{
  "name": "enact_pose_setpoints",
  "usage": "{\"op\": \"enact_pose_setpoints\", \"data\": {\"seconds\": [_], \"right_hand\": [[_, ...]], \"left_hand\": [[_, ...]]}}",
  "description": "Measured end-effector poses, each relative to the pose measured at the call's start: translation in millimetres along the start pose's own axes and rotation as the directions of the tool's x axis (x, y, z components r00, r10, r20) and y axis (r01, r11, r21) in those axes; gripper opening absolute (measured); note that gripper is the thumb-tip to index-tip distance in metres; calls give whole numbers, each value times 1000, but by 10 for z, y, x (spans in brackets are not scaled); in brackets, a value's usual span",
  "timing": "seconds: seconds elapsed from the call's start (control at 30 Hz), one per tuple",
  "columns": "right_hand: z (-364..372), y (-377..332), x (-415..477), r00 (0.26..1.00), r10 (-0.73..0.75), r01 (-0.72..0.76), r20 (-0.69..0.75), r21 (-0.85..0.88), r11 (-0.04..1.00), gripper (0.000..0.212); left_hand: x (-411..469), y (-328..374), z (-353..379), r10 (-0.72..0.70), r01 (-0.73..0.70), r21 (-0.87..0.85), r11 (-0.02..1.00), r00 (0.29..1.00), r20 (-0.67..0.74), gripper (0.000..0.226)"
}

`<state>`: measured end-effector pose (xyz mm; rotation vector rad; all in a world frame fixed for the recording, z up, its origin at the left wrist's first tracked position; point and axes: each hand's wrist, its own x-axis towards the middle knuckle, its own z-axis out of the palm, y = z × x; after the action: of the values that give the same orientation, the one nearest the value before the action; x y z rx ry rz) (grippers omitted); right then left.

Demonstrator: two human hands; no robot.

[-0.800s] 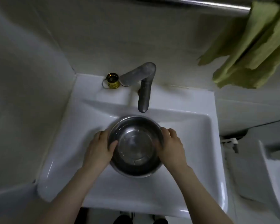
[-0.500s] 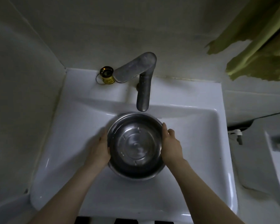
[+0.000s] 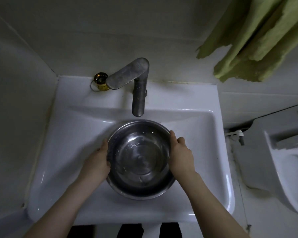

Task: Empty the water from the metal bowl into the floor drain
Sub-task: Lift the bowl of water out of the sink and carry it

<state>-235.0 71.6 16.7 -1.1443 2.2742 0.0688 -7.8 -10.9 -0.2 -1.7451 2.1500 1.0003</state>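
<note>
A round metal bowl [image 3: 139, 158] with a little water in its bottom sits in the white sink basin [image 3: 72, 152], just below the tap spout. My left hand [image 3: 98, 162] grips the bowl's left rim and side. On the opposite rim my right hand [image 3: 181, 155] holds it, thumb over the edge. The bowl looks level. No floor drain is in view.
A grey metal tap [image 3: 138, 93] reaches over the basin from the back ledge, with a small gold tin [image 3: 101, 82] beside it. A green towel [image 3: 258, 43] hangs at the upper right. A white toilet [image 3: 289, 162] stands to the right. Walls close in on the left and back.
My fingers have shifted from over the bowl's inside to its outer rim on both sides. The view has moved closer and tilted down, so the towel rail has left the frame.
</note>
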Motion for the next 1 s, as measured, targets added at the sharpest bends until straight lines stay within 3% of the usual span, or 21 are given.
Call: {"op": "enact_pose_setpoints", "data": {"seconds": [0.23,0.57,0.77,1.0], "right_hand": [[-447,310,-548,995,34,-33,-90,14,999,80],[-993,1359,-1351,962,150,-132,-230,94,987,73],[-1272,2320,-1638,953,166,-144,-254,103,984,72],[-1480,3520,-1725,971,154,-140,-185,91,986,68]], "left_hand": [[-446,473,-243,88,-91,52,994,995,51,81],[-1144,1572,-223,313,-316,69,946,949,42,80],[-1454,2391,289,356,-356,76,931,934,24,77],[-1780,3241,1126,364,-364,4,931,930,49,71]]}}
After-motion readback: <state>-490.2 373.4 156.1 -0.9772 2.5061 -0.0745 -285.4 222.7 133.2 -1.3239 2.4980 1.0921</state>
